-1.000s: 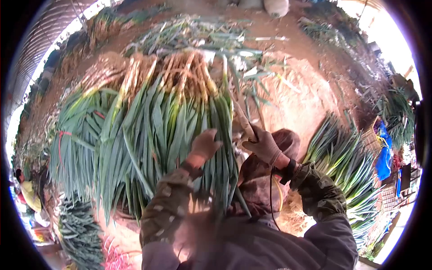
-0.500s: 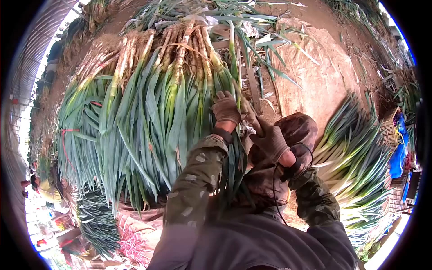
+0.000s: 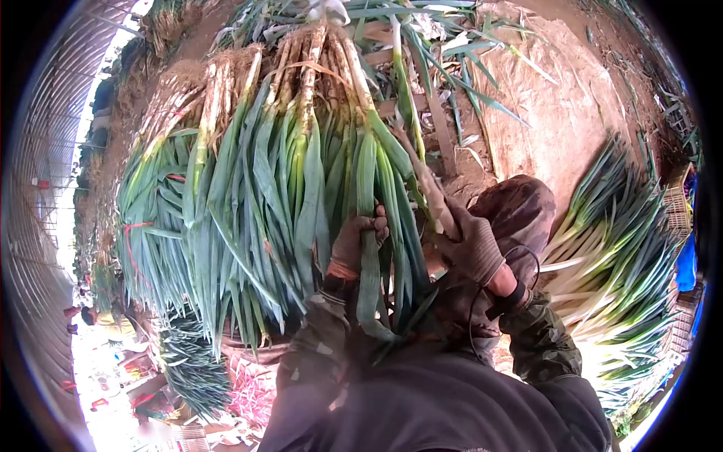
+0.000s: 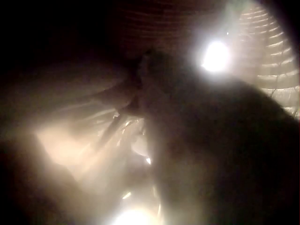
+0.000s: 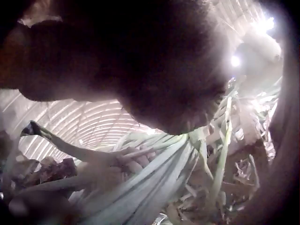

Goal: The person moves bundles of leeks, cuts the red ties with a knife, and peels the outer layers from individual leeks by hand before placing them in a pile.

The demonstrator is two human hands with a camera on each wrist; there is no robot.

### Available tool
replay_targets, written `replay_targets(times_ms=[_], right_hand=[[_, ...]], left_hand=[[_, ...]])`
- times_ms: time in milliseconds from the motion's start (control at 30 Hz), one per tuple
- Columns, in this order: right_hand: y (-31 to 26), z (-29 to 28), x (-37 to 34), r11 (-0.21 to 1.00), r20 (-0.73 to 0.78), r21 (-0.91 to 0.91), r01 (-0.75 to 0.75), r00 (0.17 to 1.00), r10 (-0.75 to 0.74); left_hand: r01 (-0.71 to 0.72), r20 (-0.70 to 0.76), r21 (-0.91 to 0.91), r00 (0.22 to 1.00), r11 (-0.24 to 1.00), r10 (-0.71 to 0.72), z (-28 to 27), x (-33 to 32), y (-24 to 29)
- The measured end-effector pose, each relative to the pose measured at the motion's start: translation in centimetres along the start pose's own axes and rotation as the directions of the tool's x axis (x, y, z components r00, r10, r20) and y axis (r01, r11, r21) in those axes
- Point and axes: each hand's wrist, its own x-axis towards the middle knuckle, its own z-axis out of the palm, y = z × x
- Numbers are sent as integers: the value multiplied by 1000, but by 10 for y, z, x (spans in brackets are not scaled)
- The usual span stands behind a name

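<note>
A large heap of long green onions [image 3: 294,166] lies ahead, roots at the far end and leaves toward me. My gloved left hand [image 3: 354,245] is at the heap's right side, fingers curled around the green leaves [image 3: 367,181] of an onion. The leaf end hangs below that hand. My gloved right hand [image 3: 473,252] grips a pale brown wooden stick [image 3: 431,184] that slants up and left beside the onions. In the right wrist view, a curved stick with a dark tip [image 5: 61,146] runs near broad leaves [image 5: 145,187]. The left wrist view is too dark and blurred for detail.
Another pile of onions [image 3: 617,279] lies at the right. A brown sheet [image 3: 557,98] covers the ground at the upper right, with loose leaf scraps [image 3: 444,45] beside it. My knee [image 3: 520,203] is by the right hand. Pink strings [image 3: 252,392] lie at lower left.
The left hand has moved right across the heap, reached forward, then come back to grip onion leaves. The right hand keeps hold of the stick. The head view has tilted down.
</note>
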Motion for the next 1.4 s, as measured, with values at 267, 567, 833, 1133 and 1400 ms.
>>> replay_targets(times_ms=[267, 567, 833, 1133, 1400], right_hand=[[9, 35, -31, 997, -9, -83, 12, 1000, -13], [20, 55, -9, 970, -56, -233, 64, 995, -80], [19, 60, 24, 948, -88, -316, 31, 994, -62], [15, 53, 96, 897, -7, -439, -48, 999, 50], [22, 54, 145, 879, -36, -476, -12, 999, -6]], left_hand=[[110, 312, -132, 948, 985, -64, 6, -10, -3], [120, 355, -387, 935, 914, 27, -2, -5, -8], [129, 383, -438, 922, 890, 55, -5, -6, -4], [135, 408, -393, 912, 910, 41, -7, -7, 5], [114, 343, -344, 939, 932, 11, -13, -17, 10]])
